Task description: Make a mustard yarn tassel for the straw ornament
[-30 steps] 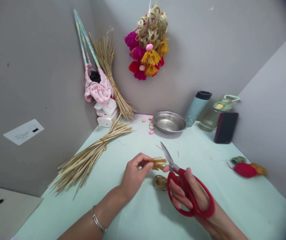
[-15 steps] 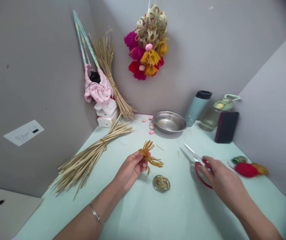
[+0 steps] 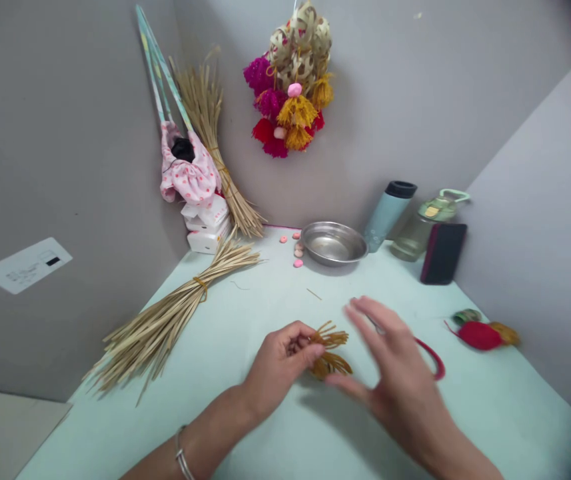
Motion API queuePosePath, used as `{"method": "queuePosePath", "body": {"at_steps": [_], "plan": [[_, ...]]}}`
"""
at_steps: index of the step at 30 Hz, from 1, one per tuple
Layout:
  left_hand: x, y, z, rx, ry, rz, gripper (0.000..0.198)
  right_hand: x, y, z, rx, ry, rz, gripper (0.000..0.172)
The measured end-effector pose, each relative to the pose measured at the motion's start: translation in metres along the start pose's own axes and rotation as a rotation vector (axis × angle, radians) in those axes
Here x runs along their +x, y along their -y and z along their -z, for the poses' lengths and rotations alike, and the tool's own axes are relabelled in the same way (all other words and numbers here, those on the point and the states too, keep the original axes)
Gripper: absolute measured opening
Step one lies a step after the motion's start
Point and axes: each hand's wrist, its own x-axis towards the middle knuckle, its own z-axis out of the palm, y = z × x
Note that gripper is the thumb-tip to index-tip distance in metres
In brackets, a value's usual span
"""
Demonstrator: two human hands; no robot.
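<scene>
My left hand [image 3: 280, 363] pinches a mustard-yellow yarn tassel [image 3: 332, 339] between thumb and fingers, its loose strands fanning out to the right. Just right of the tassel is my right hand [image 3: 400, 387], slightly blurred, fingers apart and nothing in its grip. Its thumb comes close to the lower strands; whether it touches them I cannot tell. Behind and beyond this hand lie the red-handled scissors [image 3: 439, 365], mostly covered by it, with one handle loop showing. The small woven ring-like ball no longer shows clearly near the hands.
A bundle of dry strips [image 3: 170, 320] lies on the left. Toward the back are a steel bowl [image 3: 335, 263], pink beads [image 3: 298, 264], a tumbler [image 3: 388, 217], a green bottle [image 3: 410, 240] and a phone [image 3: 444, 253]. Red yarn [image 3: 480, 335] lies right. Tasselled woven balls [image 3: 298, 87] hang above.
My right hand has let go of the scissors onto the table and moved left, opening beside the tassel. My left hand has brought the tassel right and lower, over where the woven ball lay.
</scene>
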Motion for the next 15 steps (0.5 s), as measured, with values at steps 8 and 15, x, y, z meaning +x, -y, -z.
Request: {"method": "queuePosePath", "body": {"at_steps": [8, 15], "plan": [[-0.003, 0.002, -0.007, -0.048, 0.213, 0.111, 0.030, -0.008, 0.028, -0.023, 0.079, 0.351, 0.094, 0.068], [0.003, -0.001, 0.011, -0.057, 0.265, 0.137, 0.026, -0.012, 0.018, -0.021, 0.255, 0.378, -0.001, 0.070]]}}
